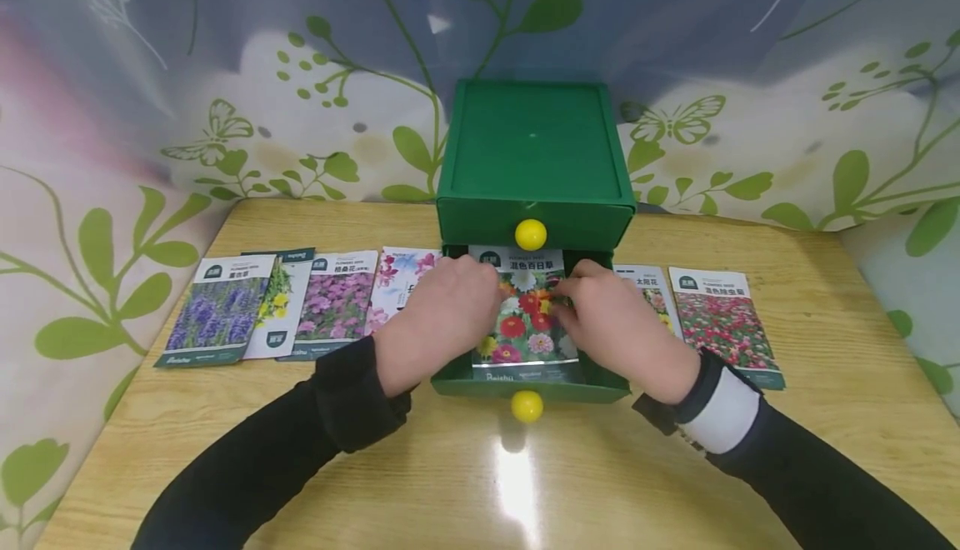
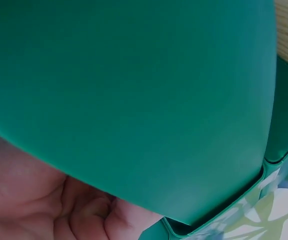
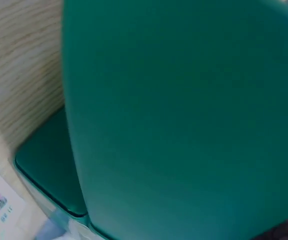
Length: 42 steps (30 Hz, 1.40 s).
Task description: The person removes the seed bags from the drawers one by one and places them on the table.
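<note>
A seed packet (image 1: 517,352) with red, pink and white flowers on its front lies in the pulled-out lower drawer (image 1: 461,387) of a small green cabinet (image 1: 534,142). My left hand (image 1: 442,312) grips the packet near its left edge, and my right hand (image 1: 622,321) pinches it from the right. Both thumbs are over the printed flowers. In the left wrist view a blurred green surface (image 2: 144,95) covers most of the picture, with curled fingers (image 2: 86,212) below it. A similar green surface (image 3: 184,110) fills the right wrist view.
To the left lie a lavender packet (image 1: 217,308), a yellow-flowered packet (image 1: 272,317) and pink-flowered packets (image 1: 336,304). Two more packets, one red-flowered (image 1: 723,325), lie to the right. Yellow balls (image 1: 531,235) serve as drawer knobs. A patterned cloth (image 1: 337,117) hangs behind.
</note>
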Available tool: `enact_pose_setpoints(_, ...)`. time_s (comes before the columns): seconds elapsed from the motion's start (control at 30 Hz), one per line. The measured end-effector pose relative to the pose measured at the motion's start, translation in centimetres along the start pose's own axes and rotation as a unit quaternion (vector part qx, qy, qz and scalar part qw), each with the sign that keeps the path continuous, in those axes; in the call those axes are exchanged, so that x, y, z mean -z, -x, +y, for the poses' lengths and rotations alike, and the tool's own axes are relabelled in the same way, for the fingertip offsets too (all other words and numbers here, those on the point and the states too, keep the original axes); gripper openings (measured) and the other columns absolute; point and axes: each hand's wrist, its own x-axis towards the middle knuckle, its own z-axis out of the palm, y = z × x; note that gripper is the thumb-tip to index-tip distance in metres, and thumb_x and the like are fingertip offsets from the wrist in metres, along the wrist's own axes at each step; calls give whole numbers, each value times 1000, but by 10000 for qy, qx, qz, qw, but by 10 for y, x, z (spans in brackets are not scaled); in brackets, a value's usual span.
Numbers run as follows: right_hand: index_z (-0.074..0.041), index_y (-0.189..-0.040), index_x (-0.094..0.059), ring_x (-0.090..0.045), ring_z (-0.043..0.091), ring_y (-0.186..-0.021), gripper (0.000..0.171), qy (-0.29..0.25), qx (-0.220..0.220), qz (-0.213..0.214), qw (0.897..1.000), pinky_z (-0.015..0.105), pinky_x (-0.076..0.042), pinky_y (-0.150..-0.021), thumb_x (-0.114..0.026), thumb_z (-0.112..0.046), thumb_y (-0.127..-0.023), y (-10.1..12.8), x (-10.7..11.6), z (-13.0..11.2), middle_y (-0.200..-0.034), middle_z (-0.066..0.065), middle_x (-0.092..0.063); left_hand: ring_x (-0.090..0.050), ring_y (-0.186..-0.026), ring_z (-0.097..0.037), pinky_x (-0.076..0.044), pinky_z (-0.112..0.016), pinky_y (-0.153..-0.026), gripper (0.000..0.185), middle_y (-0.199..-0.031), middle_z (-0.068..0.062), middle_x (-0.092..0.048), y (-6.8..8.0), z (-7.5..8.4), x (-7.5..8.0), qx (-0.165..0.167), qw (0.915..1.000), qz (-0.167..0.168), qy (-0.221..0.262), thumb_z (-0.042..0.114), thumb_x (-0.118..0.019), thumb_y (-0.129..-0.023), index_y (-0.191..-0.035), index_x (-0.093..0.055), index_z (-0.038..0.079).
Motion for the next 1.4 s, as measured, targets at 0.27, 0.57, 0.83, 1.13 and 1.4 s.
enact_pose_setpoints(0.27, 0, -102, -76, -69, 20, -79, 19, -1377, -609, -314, 9881, 34, -56, -65, -74, -13, -89, -4, 12, 11, -99, 12, -66, -54, -51, -18, -41, -28, -47, 38, -60, -3, -51, 0, -3, 5, 418, 9951, 111, 888, 35, -69, -95, -68, -63, 9)
enact_pose_setpoints(0.57, -10, -109, -75, -67, 16, -82, 24, -2488, -1364, -523, 9575, 38, -52, -74, -72, -26, -91, 4, 20, 18, -100, 3, -71, -56, -54, -14, -44, -28, -52, 31, -63, 0, -57, 4, -11, 10, 312, 9844, 424, 1681, 30, -70, -95, -73, -67, 9)
enact_pose_setpoints(0.83, -11, -106, -74, -68, 17, -75, 27, -2863, -1720, -560, 9409, 36, -49, -69, -75, -34, -91, 18, 27, 18, -93, 2, -73, -57, -60, -14, -46, -31, -58, 18, -69, 4, -63, 13, -17, 13, 109, 9744, 262, 2231, 29, -71, -95, -85, -73, 13)
enact_pose_setpoints(1.13, -9, -113, -68, -68, 19, -83, 33, -3248, -1807, -587, 9265, 37, -53, -69, -77, -29, -88, 44, 37, 26, -103, 5, -70, -60, -60, -8, -45, -31, -58, 16, -68, 8, -65, 22, -8, 12, -394, 9635, 21, 2648, 29, -71, -94, -86, -75, 15)
enact_pose_setpoints(1.4, -8, -122, -68, -71, 17, -87, 41, -3010, -2073, -536, 9293, 32, -53, -66, -78, -28, -88, 67, 43, 38, -94, 5, -75, -58, -60, -7, -45, -29, -58, 17, -68, 8, -66, 24, 6, 12, -811, 9535, -176, 2898, 31, -71, -94, -93, -77, 15)
